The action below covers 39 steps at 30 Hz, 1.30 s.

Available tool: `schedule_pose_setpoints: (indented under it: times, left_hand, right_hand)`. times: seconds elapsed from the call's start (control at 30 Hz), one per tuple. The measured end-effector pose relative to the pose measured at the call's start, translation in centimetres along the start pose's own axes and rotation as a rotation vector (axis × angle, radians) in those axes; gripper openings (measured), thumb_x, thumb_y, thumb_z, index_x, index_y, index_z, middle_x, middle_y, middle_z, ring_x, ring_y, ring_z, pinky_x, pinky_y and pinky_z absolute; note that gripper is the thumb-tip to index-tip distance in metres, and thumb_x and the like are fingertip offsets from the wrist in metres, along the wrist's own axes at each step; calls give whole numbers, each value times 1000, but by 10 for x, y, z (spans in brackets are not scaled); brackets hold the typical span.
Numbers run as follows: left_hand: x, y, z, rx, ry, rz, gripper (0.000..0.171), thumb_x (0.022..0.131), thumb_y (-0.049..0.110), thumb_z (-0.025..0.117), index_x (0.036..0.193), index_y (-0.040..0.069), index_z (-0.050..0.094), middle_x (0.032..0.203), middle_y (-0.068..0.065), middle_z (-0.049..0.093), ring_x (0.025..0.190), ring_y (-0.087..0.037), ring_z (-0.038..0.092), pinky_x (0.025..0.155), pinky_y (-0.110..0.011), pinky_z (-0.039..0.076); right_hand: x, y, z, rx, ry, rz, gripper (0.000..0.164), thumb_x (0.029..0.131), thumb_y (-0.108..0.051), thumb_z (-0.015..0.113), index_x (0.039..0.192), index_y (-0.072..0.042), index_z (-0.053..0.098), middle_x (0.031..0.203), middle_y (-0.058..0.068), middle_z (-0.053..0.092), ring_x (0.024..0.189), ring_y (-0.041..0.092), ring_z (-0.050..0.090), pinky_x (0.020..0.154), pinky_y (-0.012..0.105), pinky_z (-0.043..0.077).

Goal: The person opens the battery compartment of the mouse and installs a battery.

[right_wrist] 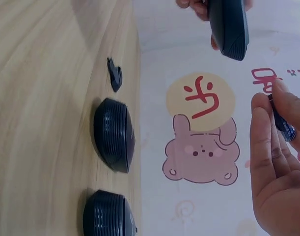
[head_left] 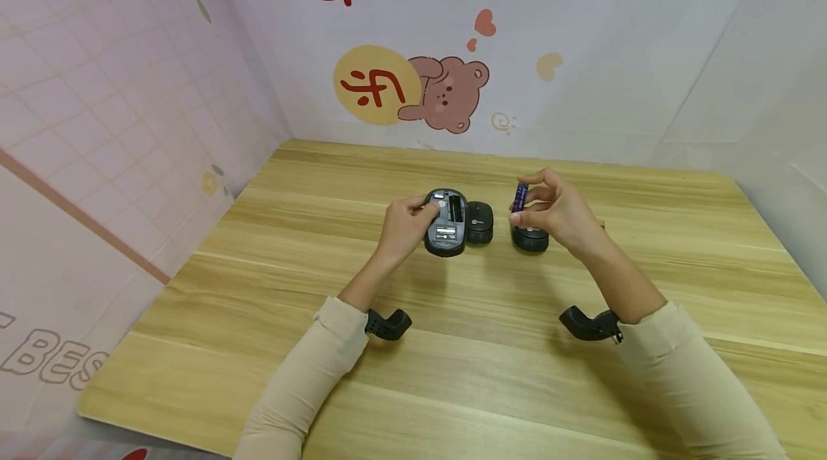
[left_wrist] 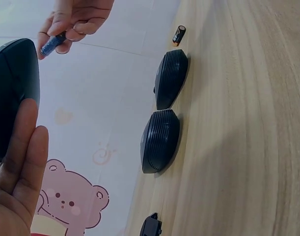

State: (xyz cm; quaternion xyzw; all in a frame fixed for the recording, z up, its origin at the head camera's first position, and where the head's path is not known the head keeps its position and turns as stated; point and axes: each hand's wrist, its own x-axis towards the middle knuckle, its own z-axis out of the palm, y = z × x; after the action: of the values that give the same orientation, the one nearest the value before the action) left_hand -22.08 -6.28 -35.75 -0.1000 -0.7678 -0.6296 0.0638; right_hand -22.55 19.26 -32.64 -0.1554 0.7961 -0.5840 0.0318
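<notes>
My left hand [head_left: 407, 227] grips a black computer mouse [head_left: 444, 230] above the table, its underside turned up to me. The battery cover is off, and a dark battery slot [head_left: 456, 209] shows. My right hand [head_left: 557, 210] pinches a dark blue battery [head_left: 520, 196] between thumb and fingertips, raised to the right of the mouse. In the left wrist view the held mouse [left_wrist: 17, 93] and the battery [left_wrist: 52, 44] are well apart.
Two more black mice [head_left: 479, 222] [head_left: 531, 238] sit on the wooden table [head_left: 452, 374] behind the hands. Another battery [left_wrist: 179, 35] lies past the right one. A small black piece [right_wrist: 115, 74] rests left of the mice. A printed curtain [head_left: 581, 29] hangs behind.
</notes>
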Motion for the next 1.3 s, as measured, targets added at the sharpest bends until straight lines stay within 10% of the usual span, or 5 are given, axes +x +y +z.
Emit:
schedule_pose_setpoints:
  times: [0.43, 1.3]
  left_hand:
    - [1, -1, 2, 6, -20, 12, 34, 90, 14, 53, 114, -7, 64, 79, -18, 70, 58, -17, 66, 50, -29, 54]
    - [-2, 1, 13, 31, -53, 20, 35, 89, 14, 54, 115, -8, 64, 76, -17, 69, 53, -11, 61, 46, -25, 50]
  right_hand:
    - [0, -6, 10, 224, 32, -124, 35, 86, 2, 65, 117, -8, 52, 83, 10, 62, 67, 17, 69, 63, 31, 56]
    - [8, -24, 37, 194, 211, -209, 21, 83, -4, 72, 87, -24, 68, 79, -7, 70, 69, 7, 66, 66, 21, 53]
